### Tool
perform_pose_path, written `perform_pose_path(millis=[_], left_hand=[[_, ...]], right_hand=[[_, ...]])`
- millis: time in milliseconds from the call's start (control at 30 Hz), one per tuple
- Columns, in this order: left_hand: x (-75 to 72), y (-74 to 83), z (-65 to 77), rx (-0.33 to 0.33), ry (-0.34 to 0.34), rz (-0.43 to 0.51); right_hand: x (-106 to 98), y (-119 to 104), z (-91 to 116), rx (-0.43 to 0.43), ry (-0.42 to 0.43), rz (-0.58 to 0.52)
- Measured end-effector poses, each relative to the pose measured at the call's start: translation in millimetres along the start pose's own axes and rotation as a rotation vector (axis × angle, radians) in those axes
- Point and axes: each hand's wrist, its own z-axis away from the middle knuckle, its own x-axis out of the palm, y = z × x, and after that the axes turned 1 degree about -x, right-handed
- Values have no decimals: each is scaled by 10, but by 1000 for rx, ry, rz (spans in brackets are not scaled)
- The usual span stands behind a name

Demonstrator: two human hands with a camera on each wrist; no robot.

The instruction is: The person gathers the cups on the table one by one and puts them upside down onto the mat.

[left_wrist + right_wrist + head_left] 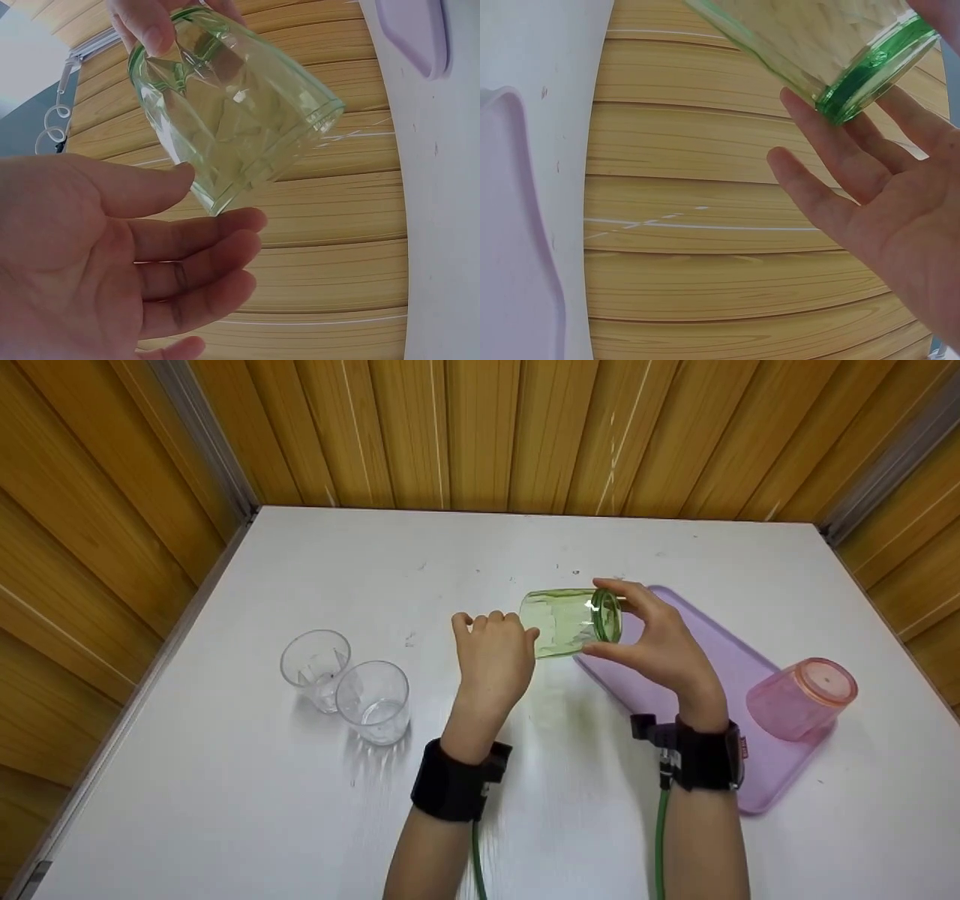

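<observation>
By green glass [564,622], left hand [112,251]; palm only in left-wrist view.

Head looks down; wrists (closer) share glass [232,112].

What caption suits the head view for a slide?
Right hand holding a green glass sideways, left hand at its rim; pink glass on purple tray.

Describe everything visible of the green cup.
The green cup is see-through, looks like glass, and has patterned walls and a thick, darker green base. It is held roughly on its side above the white table, mouth toward the left hand. The right hand grips it around the base; whether the left hand touches it, I cannot tell.
</observation>
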Motion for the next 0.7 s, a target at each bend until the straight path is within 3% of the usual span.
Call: perform_pose_path(millis=[700], left_hand=[[19,5,7,19,-26,-13]], right_hand=[[-1,9,-1,-19,9,20]])
